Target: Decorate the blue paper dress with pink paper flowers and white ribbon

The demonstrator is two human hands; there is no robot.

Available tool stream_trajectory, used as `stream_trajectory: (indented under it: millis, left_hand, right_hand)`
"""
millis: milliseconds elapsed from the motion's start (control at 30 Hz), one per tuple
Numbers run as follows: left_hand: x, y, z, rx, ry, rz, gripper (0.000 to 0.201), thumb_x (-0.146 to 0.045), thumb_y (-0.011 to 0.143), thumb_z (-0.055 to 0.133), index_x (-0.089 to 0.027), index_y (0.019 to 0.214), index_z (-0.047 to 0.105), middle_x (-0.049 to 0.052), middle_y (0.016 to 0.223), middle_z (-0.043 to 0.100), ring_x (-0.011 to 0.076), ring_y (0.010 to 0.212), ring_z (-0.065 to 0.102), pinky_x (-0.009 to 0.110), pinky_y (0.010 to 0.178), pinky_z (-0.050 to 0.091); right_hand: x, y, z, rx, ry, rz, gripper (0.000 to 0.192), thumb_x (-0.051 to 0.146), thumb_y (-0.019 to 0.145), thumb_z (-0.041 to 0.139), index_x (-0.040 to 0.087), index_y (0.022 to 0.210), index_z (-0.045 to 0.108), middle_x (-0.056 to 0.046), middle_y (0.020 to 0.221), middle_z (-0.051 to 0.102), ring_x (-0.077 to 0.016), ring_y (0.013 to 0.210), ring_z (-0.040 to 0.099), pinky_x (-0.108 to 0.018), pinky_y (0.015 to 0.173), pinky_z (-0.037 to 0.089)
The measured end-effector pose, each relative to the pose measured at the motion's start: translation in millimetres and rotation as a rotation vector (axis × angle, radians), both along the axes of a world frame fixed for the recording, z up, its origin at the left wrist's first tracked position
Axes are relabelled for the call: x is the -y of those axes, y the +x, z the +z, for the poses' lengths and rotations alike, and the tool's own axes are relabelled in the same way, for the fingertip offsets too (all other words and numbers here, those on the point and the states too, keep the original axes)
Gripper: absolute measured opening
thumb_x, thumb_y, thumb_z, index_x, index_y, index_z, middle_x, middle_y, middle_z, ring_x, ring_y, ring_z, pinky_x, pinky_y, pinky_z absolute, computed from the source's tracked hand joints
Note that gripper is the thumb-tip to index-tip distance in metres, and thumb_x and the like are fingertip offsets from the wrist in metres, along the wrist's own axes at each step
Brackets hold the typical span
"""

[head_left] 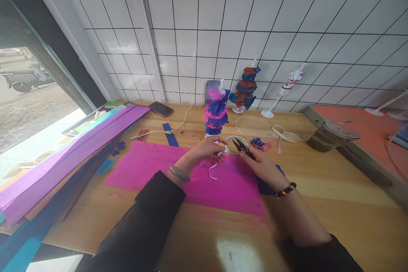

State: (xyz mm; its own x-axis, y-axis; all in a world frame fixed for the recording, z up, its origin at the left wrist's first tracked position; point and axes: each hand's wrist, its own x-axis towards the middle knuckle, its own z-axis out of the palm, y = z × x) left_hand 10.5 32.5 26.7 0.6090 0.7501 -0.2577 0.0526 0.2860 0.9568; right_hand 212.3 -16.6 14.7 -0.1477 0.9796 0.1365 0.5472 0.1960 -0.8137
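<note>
My left hand [207,148] is over a bright pink sheet of paper [149,165], fingers curled on a narrow strip of white tape [211,173]. The loose end of the strip curls down over the sheet. In my right hand [259,163] is a pair of dark thread snips [241,146], blades pointing up and to the left with their tips parted. A white tape roll [232,151] lies flat just behind the snips, between the hands. Part of a dark blue sheet [266,185] shows under my right wrist.
Behind stand a pink-and-blue ruffled paper piece [216,114], a brown-and-blue one [245,87] and a white stand [267,113]. Blue and pink scraps [259,143] lie beside a ribbon loop [285,134]. A lidded cup [331,136] is right; stacked coloured paper [79,148] and a phone [161,109] left.
</note>
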Motion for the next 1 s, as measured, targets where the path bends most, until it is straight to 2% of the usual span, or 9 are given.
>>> stream_trajectory:
  millis: [133, 233, 333, 467, 567, 667, 800, 1000]
  left_hand:
    - [0.8, 0.4, -3.9, -0.060, 0.090, -0.043, 0.040, -0.015, 0.072, 0.054, -0.016, 0.110, 0.044, 0.000, 0.060, 0.060, 0.0108, 0.048, 0.058, 0.022, 0.049, 0.047]
    - [2.8, 3.4, -5.4, -0.129, 0.154, -0.092, 0.051, -0.013, 0.070, 0.055, -0.020, 0.117, 0.038, -0.001, 0.066, 0.060, 0.0085, 0.043, 0.055, 0.018, 0.044, 0.043]
    - [3.7, 5.8, -6.9, -0.150, 0.204, -0.111, 0.055, -0.013, 0.071, 0.055, -0.022, 0.121, 0.034, -0.003, 0.069, 0.060, 0.0067, 0.042, 0.055, 0.016, 0.043, 0.042]
    - [1.9, 6.6, -12.3, -0.177, 0.240, -0.135, 0.057, -0.013, 0.072, 0.054, -0.022, 0.124, 0.033, -0.003, 0.071, 0.058, 0.0071, 0.042, 0.056, 0.015, 0.040, 0.040]
    - [0.0, 7.3, -17.8, -0.167, 0.248, -0.149, 0.058, -0.015, 0.072, 0.054, -0.023, 0.126, 0.033, -0.003, 0.071, 0.057, 0.0085, 0.043, 0.057, 0.016, 0.040, 0.041]
    - [0.0, 8.0, -20.1, -0.136, 0.249, -0.159, 0.057, -0.014, 0.072, 0.053, -0.022, 0.125, 0.033, -0.004, 0.068, 0.055, 0.0101, 0.045, 0.059, 0.018, 0.042, 0.044]
    - [3.1, 7.4, -14.9, -0.146, 0.258, -0.170, 0.054, -0.013, 0.072, 0.052, -0.022, 0.122, 0.035, -0.005, 0.063, 0.054, 0.0108, 0.044, 0.058, 0.017, 0.039, 0.042]
    - [4.5, 6.7, -8.8, -0.201, 0.281, -0.175, 0.032, -0.016, 0.071, 0.054, -0.017, 0.103, 0.050, -0.003, 0.065, 0.058, 0.0067, 0.040, 0.054, 0.013, 0.036, 0.037]
  right_hand:
    - [-3.3, -3.6, -9.7, 0.044, -0.017, -0.066, 0.034, 0.048, 0.077, 0.050, 0.017, 0.080, 0.064, 0.000, 0.063, 0.057, -0.0158, 0.059, 0.049, -0.027, 0.054, 0.039]
    - [-3.0, -9.3, -14.8, 0.021, -0.083, -0.103, 0.037, 0.049, 0.073, 0.054, 0.015, 0.081, 0.068, 0.001, 0.058, 0.056, -0.0148, 0.054, 0.049, -0.026, 0.050, 0.037]
    - [-1.6, -15.2, -16.5, -0.038, -0.101, -0.117, 0.037, 0.047, 0.071, 0.056, 0.015, 0.086, 0.069, 0.000, 0.065, 0.062, -0.0167, 0.059, 0.055, -0.027, 0.055, 0.042]
    - [0.5, -20.5, -14.6, -0.098, -0.050, -0.118, 0.033, 0.044, 0.073, 0.056, 0.016, 0.084, 0.069, -0.004, 0.080, 0.068, -0.0204, 0.074, 0.061, -0.031, 0.067, 0.046]
    - [1.4, -22.5, -13.8, -0.091, -0.040, -0.105, 0.032, 0.043, 0.073, 0.055, 0.015, 0.082, 0.069, -0.004, 0.082, 0.069, -0.0213, 0.077, 0.061, -0.031, 0.069, 0.046]
    - [1.7, -23.5, -14.8, -0.075, -0.051, -0.085, 0.032, 0.042, 0.074, 0.054, 0.015, 0.084, 0.068, -0.003, 0.077, 0.068, -0.0207, 0.073, 0.060, -0.030, 0.067, 0.045]
    - [1.7, -23.4, -15.3, -0.055, -0.035, -0.056, 0.030, 0.041, 0.075, 0.053, 0.015, 0.082, 0.067, -0.002, 0.073, 0.066, -0.0196, 0.070, 0.059, -0.029, 0.066, 0.045]
    - [2.4, -21.2, -11.0, -0.004, -0.019, -0.062, 0.031, 0.044, 0.075, 0.052, 0.016, 0.074, 0.064, -0.002, 0.069, 0.063, -0.0181, 0.066, 0.056, -0.027, 0.062, 0.043]
